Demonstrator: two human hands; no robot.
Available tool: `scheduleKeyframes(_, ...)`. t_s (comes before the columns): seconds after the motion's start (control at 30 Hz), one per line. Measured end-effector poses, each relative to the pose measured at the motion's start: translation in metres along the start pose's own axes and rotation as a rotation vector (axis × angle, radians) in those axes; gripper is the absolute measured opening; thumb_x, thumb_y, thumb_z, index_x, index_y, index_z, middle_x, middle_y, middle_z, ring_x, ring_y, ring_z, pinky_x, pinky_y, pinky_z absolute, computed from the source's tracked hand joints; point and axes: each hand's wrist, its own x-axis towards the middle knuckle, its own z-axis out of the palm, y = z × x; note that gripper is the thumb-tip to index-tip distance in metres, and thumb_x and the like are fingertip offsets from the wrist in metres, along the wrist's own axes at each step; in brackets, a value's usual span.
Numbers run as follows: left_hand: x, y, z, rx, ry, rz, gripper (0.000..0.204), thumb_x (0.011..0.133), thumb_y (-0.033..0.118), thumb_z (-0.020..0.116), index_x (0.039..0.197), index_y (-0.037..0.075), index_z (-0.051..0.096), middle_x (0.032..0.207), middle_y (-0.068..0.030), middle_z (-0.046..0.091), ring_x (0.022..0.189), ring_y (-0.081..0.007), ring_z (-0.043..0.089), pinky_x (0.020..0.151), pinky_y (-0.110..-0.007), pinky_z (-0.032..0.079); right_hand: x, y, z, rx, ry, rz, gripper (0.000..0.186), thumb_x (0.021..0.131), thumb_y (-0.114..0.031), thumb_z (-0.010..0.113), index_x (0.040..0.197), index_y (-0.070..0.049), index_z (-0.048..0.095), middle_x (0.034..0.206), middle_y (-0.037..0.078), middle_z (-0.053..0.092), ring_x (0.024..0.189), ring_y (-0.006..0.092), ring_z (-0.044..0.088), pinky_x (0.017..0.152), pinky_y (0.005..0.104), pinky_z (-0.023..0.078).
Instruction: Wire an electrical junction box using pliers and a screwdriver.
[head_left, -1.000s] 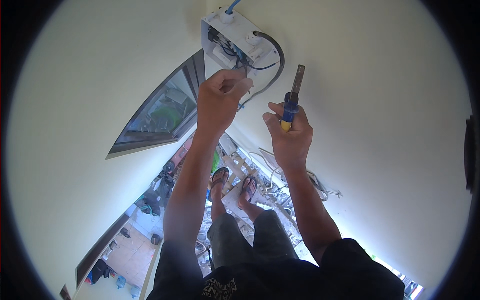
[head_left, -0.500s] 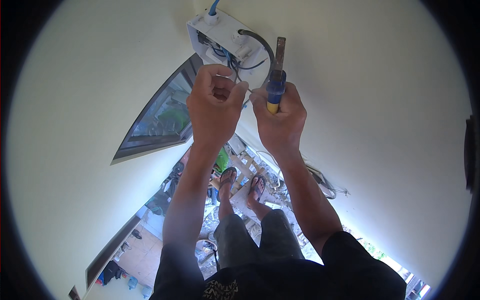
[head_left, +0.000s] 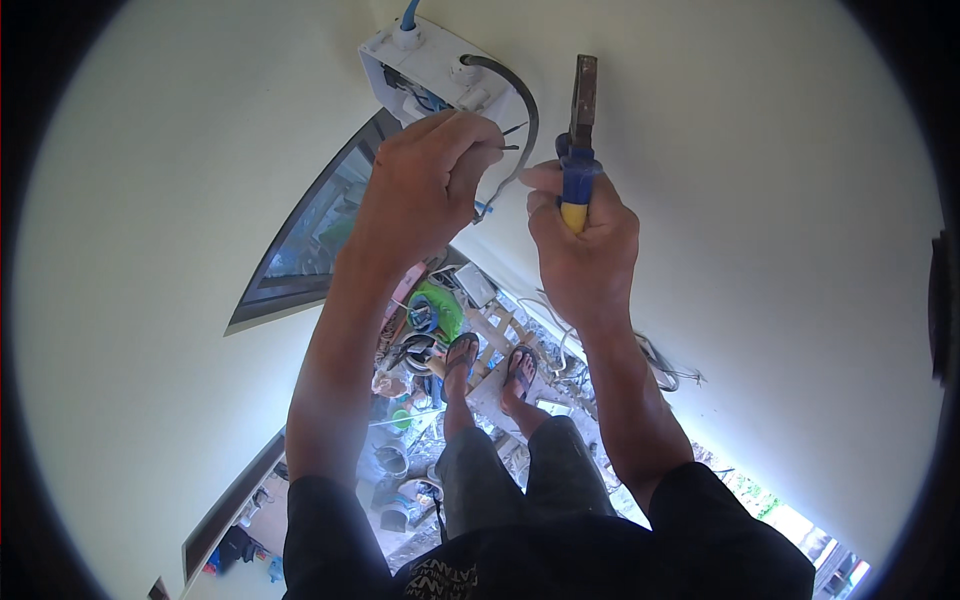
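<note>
A white electrical box, open underneath with wires inside, is fixed high on the wall. Just below it my left hand is closed, pinching a thin dark wire whose end pokes out past the fingertips. To its right, my right hand is wrapped round pliers with blue and yellow handles, their metal jaws pointing up. The right thumb and forefinger point toward the left hand without touching it. A thick black cable curves out of the box and hangs between my hands.
A dark-framed window lies left of my arms. Far below, my sandalled feet stand on a light surface among clutter, including a green bag and a bucket. Loose cables hang beside my right forearm.
My hands have moved apart. The left has risen toward the box, turned over and closed on the wire; the right has shifted right with the pliers, its fingers now off the wire.
</note>
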Motion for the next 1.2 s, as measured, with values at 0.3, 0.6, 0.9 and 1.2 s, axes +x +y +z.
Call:
scheduleKeyframes(0.3, 0.003, 0.006, 0.004, 0.000, -0.046, -0.093, 0.004, 0.079, -0.001, 0.066, 0.082, 0.002, 0.067, 0.071, -0.0100, 0.063, 0.061, -0.0251, 0.062, 0.056, -0.034, 0.047, -0.035, 0.011, -0.003, 0.107, -0.286, 0.353, 0.033, 0.079, -0.003, 0.058, 0.108, 0.009, 0.065, 0.102, 0.022, 0.070, 0.092, 0.0261, 0.068, 0.085, 0.0351, 0.052)
scheduleKeyframes(0.6, -0.001, 0.005, 0.006, 0.100, -0.129, -0.112, 0.008, 0.084, -0.003, 0.066, 0.090, 0.002, 0.069, 0.078, -0.0067, 0.064, 0.066, -0.0164, 0.062, 0.060, -0.029, 0.049, -0.039, 0.018, 0.002, 0.457, -0.358, 0.619, 0.042, 0.075, -0.007, 0.051, 0.112, 0.009, 0.064, 0.109, 0.023, 0.065, 0.105, 0.0314, 0.066, 0.087, 0.0422, 0.054)
scheduleKeyframes(0.9, -0.004, -0.002, 0.007, 0.330, -0.207, 0.039, 0.016, 0.076, -0.008, 0.067, 0.087, 0.003, 0.070, 0.079, -0.0082, 0.066, 0.072, -0.0225, 0.067, 0.063, -0.033, 0.053, -0.029, 0.016, 0.003, 0.672, -0.405, 0.738, 0.043, 0.073, -0.009, 0.052, 0.111, 0.009, 0.063, 0.114, 0.025, 0.061, 0.106, 0.0357, 0.064, 0.091, 0.0503, 0.053)
scheduleKeyframes(1.2, -0.004, -0.006, 0.005, 0.388, -0.235, 0.100, 0.016, 0.075, -0.007, 0.069, 0.086, 0.005, 0.069, 0.077, -0.0068, 0.065, 0.075, -0.0228, 0.065, 0.066, -0.036, 0.053, -0.027, 0.020, 0.014, 0.584, -0.356, 0.688, 0.023, 0.081, -0.006, 0.057, 0.097, 0.007, 0.067, 0.087, 0.014, 0.067, 0.078, 0.0196, 0.068, 0.065, 0.0333, 0.057)
